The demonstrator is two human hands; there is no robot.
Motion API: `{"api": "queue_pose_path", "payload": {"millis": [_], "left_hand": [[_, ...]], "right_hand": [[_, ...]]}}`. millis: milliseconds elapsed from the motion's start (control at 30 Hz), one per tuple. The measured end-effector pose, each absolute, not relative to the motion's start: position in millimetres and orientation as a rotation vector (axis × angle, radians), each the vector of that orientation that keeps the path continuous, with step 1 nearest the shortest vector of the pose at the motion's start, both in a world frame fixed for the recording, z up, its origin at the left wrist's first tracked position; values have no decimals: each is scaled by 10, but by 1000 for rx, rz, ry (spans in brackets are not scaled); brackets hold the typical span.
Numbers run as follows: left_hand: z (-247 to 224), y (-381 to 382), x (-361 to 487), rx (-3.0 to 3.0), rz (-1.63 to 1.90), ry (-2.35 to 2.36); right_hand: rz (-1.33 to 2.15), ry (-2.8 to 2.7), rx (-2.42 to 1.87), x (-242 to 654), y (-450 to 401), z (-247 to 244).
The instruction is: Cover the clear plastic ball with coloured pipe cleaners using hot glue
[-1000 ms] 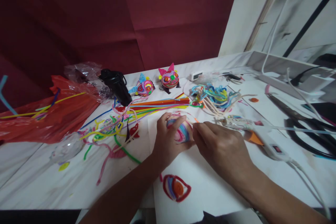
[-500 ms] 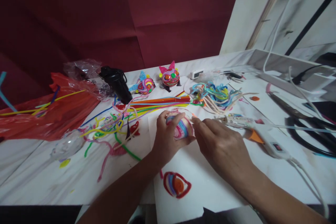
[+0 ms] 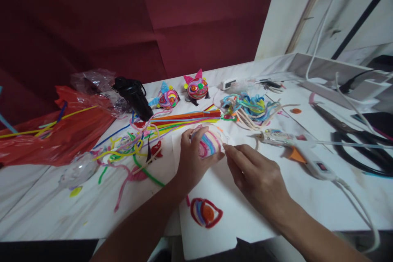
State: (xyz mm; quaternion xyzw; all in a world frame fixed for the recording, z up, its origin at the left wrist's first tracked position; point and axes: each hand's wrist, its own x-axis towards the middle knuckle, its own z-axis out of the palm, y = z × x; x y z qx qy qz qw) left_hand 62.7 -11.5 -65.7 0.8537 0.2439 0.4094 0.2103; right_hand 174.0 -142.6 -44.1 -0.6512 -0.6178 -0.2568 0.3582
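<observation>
My left hand (image 3: 193, 168) is wrapped round a ball (image 3: 211, 142) whose side is covered in curved pink, blue, purple and cream stripes of fuzzy pipe cleaner. Thumb and fingers grip it from the left and below. At the ball's right edge my right hand (image 3: 259, 176) has its fingers pinched together; what sits between them is too small to make out. Below both hands, an eye-shaped pipe cleaner piece (image 3: 207, 213), with a red rim and orange disc, lies on white paper (image 3: 211, 242).
A white glue gun (image 3: 319, 168) and black scissors (image 3: 365, 143) lie at right. Behind the ball are a pipe cleaner bundle (image 3: 184, 118), a tangled heap (image 3: 248, 108) and two decorated balls, one cat-eared (image 3: 196, 89). Left are a black canister (image 3: 135, 96) and red plastic bag (image 3: 80, 131).
My right hand has drawn slightly down from the ball's right side. The ball has turned a little in my left hand, showing more stripes. The view has shifted slightly.
</observation>
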Motion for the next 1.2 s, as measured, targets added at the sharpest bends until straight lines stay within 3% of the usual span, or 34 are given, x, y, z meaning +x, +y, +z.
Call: {"api": "queue_pose_path", "payload": {"millis": [700,1033,1200], "left_hand": [[-637,-136,636,1993,976,772],[-622,-150,640,1792,874,798],[-585,-164,651,1774,883,812]], "right_hand": [[-336,-1427,-1448,1651,-1392,-539],[-361,-1469,-1483,1618,-1379,-569],[-594,-1559,-1610,1610,-1380,-651]]}}
